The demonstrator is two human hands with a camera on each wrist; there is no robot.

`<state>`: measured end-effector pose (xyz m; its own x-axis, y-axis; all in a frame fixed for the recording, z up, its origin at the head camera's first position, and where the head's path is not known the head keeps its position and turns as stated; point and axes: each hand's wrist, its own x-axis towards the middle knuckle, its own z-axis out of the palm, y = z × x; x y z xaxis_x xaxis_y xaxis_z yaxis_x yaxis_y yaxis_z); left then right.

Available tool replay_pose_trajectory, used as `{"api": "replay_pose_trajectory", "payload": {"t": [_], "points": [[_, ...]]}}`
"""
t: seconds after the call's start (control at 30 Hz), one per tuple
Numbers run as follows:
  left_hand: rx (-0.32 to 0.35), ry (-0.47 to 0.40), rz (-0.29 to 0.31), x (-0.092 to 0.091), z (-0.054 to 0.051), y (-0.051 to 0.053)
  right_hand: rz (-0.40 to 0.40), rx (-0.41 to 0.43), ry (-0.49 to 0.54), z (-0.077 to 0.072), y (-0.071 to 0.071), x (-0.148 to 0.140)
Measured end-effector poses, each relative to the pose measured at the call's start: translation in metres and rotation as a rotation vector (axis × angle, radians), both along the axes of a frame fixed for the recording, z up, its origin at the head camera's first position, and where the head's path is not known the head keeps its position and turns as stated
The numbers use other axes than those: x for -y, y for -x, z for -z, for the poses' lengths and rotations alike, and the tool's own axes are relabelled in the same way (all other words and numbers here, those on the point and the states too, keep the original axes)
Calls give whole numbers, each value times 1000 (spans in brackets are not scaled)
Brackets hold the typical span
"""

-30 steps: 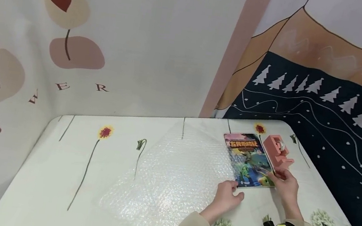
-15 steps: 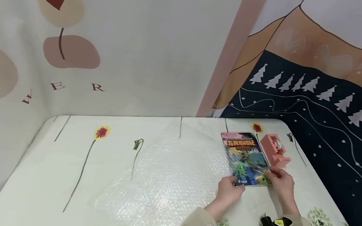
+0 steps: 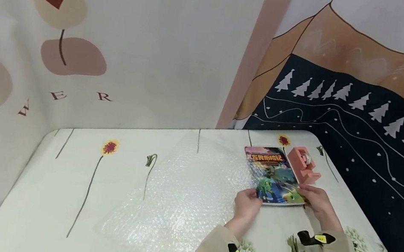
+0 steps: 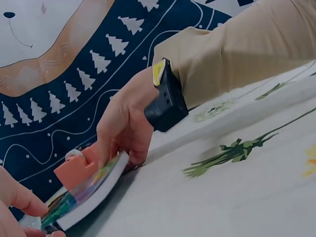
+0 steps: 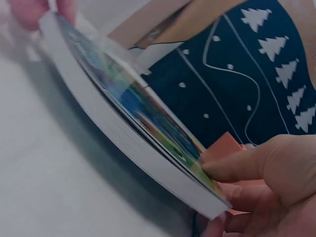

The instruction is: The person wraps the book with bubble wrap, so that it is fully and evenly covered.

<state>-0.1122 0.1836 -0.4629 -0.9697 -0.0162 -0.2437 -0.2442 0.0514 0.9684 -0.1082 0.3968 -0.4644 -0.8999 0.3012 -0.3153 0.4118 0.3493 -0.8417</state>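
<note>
A colourful book (image 3: 272, 177) has its near edge raised off the table, its pages' edge showing in the right wrist view (image 5: 113, 133). My left hand (image 3: 246, 207) pinches its near left corner; those fingers also show in the left wrist view (image 4: 19, 202). At the near right corner my right hand (image 3: 320, 205) grips the book, thumb on the cover and fingers beneath, as the right wrist view shows (image 5: 266, 182). Bubble wrap (image 3: 192, 193) lies left of the book, its right part close to the left hand.
Just right of the book stands a pink tape dispenser (image 3: 303, 164). The table (image 3: 42, 189) has a white flower-printed cover. Printed cloths hang behind it and along its right side, the right one dark with white trees (image 3: 371, 137).
The view has shifted a little. Both hands have closed on the book's near corners, and its near edge has been lifted slightly.
</note>
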Motion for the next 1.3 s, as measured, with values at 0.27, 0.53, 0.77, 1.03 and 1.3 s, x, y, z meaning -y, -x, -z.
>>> {"api": "replay_pose_trajectory", "payload": {"t": [0.27, 0.53, 0.77, 1.03, 1.3], "points": [[-13, -65, -69, 2, 1, 3, -50, -7, 205, 1, -3, -7], [72, -194, -56, 5, 1, 5, 22, -100, 306, -9, -11, 1], [136, -257, 1, 6, -1, 4, 86, -144, 425, -27, -21, 6], [164, -301, 29, 6, -5, -2, 82, -187, 468, -39, -33, 8], [176, -341, 76, 4, -16, -9, 89, -212, 467, -41, -49, -4]]}}
